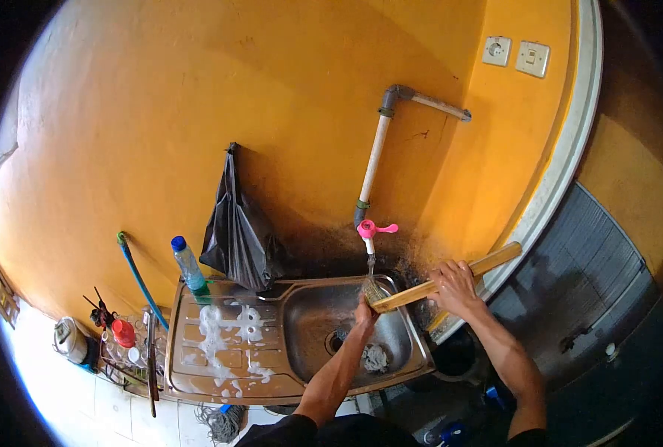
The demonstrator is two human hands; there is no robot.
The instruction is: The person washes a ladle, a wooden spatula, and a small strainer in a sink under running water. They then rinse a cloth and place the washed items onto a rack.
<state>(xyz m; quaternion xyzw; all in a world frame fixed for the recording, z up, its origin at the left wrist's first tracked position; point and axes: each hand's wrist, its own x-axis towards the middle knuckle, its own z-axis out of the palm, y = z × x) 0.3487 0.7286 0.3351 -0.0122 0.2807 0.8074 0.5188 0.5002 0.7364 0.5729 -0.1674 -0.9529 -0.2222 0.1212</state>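
Observation:
Water runs from the pink-handled tap [368, 229] into the metal sink [309, 313]. A long wooden piece [413, 293] slants over the basin, its lower left end under the stream. My left hand [364, 311] is closed at that lower end, beside a bristly or mesh-like part I cannot make out clearly. Farther up the wood, my right hand [453, 287] grips it from above. A grey scrubbing pad or cloth [374, 357] lies in the basin near the drain [336, 342]. White foam [212, 331] is spread on the drainboard at the left.
A blue-capped bottle [188, 264] stands at the drainboard's back edge. Above hangs a black plastic bag [238, 231]. A rack with glasses and a red cup [123, 333] is at the left. A dark bucket [458, 354] sits below the sink's right side.

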